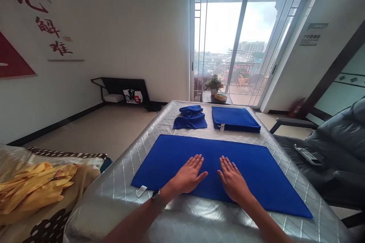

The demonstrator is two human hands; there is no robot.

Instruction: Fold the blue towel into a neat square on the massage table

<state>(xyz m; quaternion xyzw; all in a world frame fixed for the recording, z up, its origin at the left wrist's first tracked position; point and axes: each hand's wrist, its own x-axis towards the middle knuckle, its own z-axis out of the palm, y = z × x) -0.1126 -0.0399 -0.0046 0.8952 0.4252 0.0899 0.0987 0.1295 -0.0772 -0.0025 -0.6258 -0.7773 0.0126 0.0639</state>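
Closest to the person, both forearms reach out over the near edge of the silver quilted bed (119,193). The left hand (188,176) and the right hand (232,182) lie palm down, side by side but not touching. Their fingers are stretched flat and slightly fanned, gripping nothing, and they press on the large blue towel (256,167). A dark band (156,194) sits on the left wrist.

The towel is spread smooth across the middle of the bed. Its near edge runs just behind the wrists, and a small white tag (141,191) pokes out at its near left corner. Bare silver shows all around it, with a wider strip on the left than on the right.

Off the left side lies a rumpled yellow cloth (34,186) on patterned bedding. A dark armchair (336,148) crowds the right side, with a remote (309,155) on it.

Beyond the towel, well apart from the hands, a crumpled blue cloth (190,118) sits beside a neatly folded blue stack (235,118). Open floor (108,129) stretches away on the left. At the far end stand a potted plant (214,82) and the glass sliding door (242,45).
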